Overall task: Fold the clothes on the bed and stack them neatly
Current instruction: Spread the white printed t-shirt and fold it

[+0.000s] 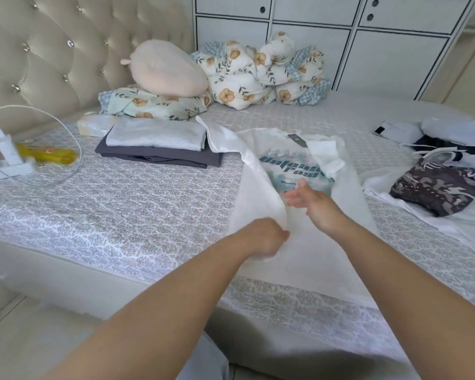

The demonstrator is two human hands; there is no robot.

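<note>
two folded, one shirt in hand, a heap left to do

the white shirt lies spread on the bed right in front of the person, printed side up, its left side lifted and turned inward. the left hand pinches that raised edge low down, fingers curled round the cloth. the right hand hovers over the middle of the shirt, just below the print, fingers straight and spread, holding nothing; whether it touches the cloth i cannot tell.

judging by how things lie, the job is under way but far from finished. a stack sits beyond the shirt to the left: a pale folded piece on top of a dark grey one, edges fairly square. the shirt looks to be at its first side fold. to the right, a loose heap waits unfolded, with a camouflage piece, something black and several white ones tangled together.

the bed wears a grey-and-white patterned cover. a tufted headboard stands at the left; near it lie a charger with its cable and a yellow object. at the far side sit a bundled floral quilt and a pink cushion on a floral pillow, with white cabinets behind.
</note>
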